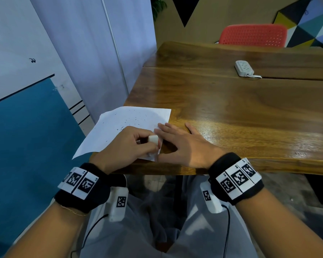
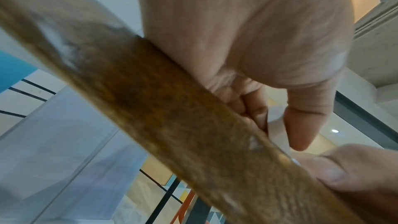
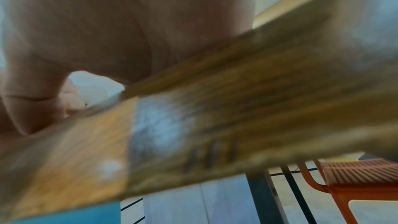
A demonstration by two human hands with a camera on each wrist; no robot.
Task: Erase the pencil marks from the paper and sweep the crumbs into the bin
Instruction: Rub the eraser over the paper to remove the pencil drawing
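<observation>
Left hand [image 1: 123, 144] is pinching the small white block eraser [image 1: 153, 139], rubbing the white paper sheet [image 1: 127, 125]. Right hand [image 1: 183, 144] is lying spread flat, pinning the sheet's edge to the brown wooden table [image 1: 231, 108], probably to stop sliding.

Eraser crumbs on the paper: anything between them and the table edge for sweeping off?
Nothing visible. The crumbs lie loose on the paper, whose left corner overhangs the table. No bin is in view.

A small white rectangular rubber eraser [image 1: 153, 139] is pinched in the curled fingers of the left hand [image 1: 124, 146], its lower end pressed on a white sheet of paper [image 1: 119, 125]. The sheet lies flat under that grip, spreading beyond it; dark eraser crumbs [image 1: 131, 119] are scattered just past the fingers. The right hand [image 1: 183, 144] lies flat on the sheet's edge beside the grip.
</observation>
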